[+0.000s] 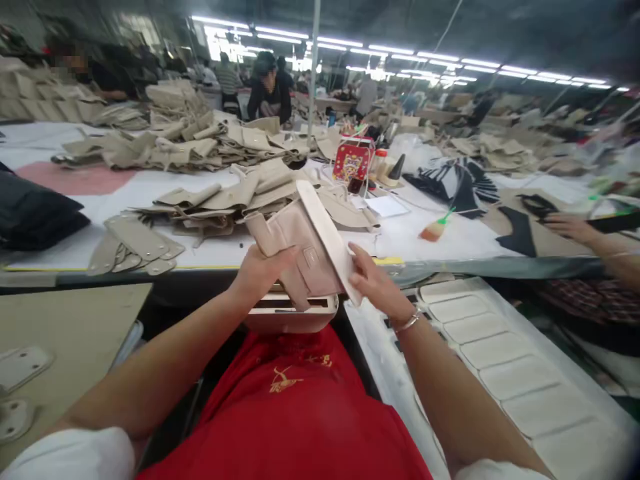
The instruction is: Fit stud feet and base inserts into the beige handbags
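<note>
My left hand (pixel 263 270) grips a beige leather bag piece (pixel 317 263) by its left side, thumb on top and fingers underneath. The piece has a small stitched tab and several straps. Along its right edge runs a long pale panel (pixel 327 233), tilted up toward the table. My right hand (pixel 373 280) has its fingers closed on the lower end of this panel. Beneath, close to my red apron (pixel 295 407), sits a beige bag body (pixel 293 320) with a pale rim and a dark opening, partly covered by the piece.
Beige leather parts (pixel 240 197) are heaped on the white table ahead, with strap tabs (pixel 137 243) at left. A red box (pixel 353 160) and a green-handled brush (pixel 435 227) stand or lie beyond. Pale panels (pixel 493 340) line the right. A co-worker's hand (pixel 573 227) is at far right.
</note>
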Action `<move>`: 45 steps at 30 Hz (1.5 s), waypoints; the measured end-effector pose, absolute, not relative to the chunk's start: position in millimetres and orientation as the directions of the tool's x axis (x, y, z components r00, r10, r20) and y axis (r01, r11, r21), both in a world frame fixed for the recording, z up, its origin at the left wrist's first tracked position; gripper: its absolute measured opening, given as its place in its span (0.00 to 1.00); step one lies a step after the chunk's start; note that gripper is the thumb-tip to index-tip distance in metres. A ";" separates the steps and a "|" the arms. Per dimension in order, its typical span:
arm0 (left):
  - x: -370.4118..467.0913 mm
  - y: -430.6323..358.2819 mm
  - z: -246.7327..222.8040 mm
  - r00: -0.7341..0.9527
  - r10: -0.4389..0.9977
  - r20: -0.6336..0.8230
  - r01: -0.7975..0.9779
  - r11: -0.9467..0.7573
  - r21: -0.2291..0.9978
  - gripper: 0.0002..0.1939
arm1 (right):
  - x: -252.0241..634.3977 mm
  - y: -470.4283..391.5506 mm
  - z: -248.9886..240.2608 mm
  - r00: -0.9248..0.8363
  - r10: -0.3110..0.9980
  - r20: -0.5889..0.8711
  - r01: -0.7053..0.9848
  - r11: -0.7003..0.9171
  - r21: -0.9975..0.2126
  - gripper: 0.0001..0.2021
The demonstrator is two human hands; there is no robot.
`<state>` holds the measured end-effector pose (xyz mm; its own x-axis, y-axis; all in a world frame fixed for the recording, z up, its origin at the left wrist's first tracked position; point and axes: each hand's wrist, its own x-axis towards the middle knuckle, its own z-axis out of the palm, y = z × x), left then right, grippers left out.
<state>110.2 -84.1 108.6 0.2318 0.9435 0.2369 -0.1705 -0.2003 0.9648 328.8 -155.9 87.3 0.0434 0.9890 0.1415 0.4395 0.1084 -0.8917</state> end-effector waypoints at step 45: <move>18.1 -63.5 -23.7 0.210 0.948 0.239 0.762 -0.312 0.567 0.25 | 264.1 -94.2 28.2 -0.592 0.798 -0.116 0.785 0.603 0.139 0.38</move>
<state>18.1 -63.5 -23.7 0.2098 0.9480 0.2392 0.7622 -0.3118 0.5673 264.1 -94.2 28.2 -0.5918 0.7976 -0.1162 0.7854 0.6031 0.1395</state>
